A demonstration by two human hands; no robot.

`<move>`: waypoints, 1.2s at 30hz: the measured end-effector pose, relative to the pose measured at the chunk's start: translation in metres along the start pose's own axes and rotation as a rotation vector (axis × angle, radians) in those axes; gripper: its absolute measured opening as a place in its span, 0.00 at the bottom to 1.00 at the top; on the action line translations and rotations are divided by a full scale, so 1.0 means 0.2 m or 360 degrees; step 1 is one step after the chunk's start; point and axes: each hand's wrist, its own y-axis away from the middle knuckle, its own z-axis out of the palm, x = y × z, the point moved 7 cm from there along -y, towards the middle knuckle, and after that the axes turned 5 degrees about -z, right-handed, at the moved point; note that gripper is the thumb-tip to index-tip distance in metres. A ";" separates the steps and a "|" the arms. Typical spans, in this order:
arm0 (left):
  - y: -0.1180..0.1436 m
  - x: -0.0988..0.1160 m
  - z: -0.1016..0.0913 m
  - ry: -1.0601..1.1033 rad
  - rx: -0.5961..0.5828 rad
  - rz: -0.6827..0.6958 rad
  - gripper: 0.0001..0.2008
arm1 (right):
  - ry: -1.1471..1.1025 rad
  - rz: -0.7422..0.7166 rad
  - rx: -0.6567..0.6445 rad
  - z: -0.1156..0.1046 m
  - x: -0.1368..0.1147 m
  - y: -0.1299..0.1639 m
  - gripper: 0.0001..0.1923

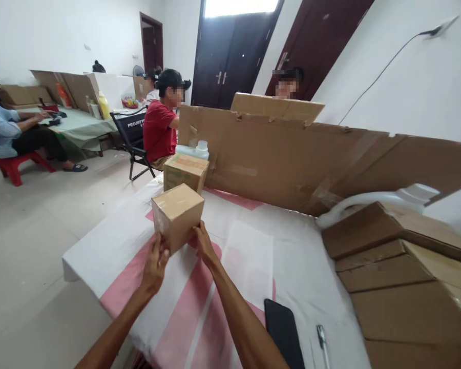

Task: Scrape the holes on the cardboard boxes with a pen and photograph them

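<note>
Between my two hands is a small brown cardboard box [180,215], its closed top facing up and clear tape on its left side. My left hand [156,261] grips the box's near left side, thumb and fingers against the cardboard. On the near right side, my right hand [205,243] holds the lower edge with its fingers partly behind the box. Just beyond stands another cardboard box [186,171] with green and orange marks. Whether the held box touches the table or is lifted slightly, I cannot tell.
A white and pink cloth covers the table [138,328]. A sheet of paper [249,256], a black phone [284,333] and a pen [322,343] lie rightward. Cardboard boxes [399,302] and a white jug [353,202] stand right. A cardboard partition [269,159] borders the back; people sit beyond.
</note>
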 end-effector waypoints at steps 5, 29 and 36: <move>0.40 0.22 0.06 -0.0899 -0.0230 0.0628 0.37 | -0.0120 0.0067 -0.0047 -0.27 -0.03 0.26 0.23; 0.47 1.14 0.44 -0.0737 -0.0945 0.1213 0.37 | -0.0692 0.0175 0.0291 -0.81 -0.35 1.16 0.35; 0.33 1.04 0.41 -0.0615 -0.0950 0.0851 0.28 | -0.0387 0.0026 0.0241 -0.83 -0.52 1.23 0.38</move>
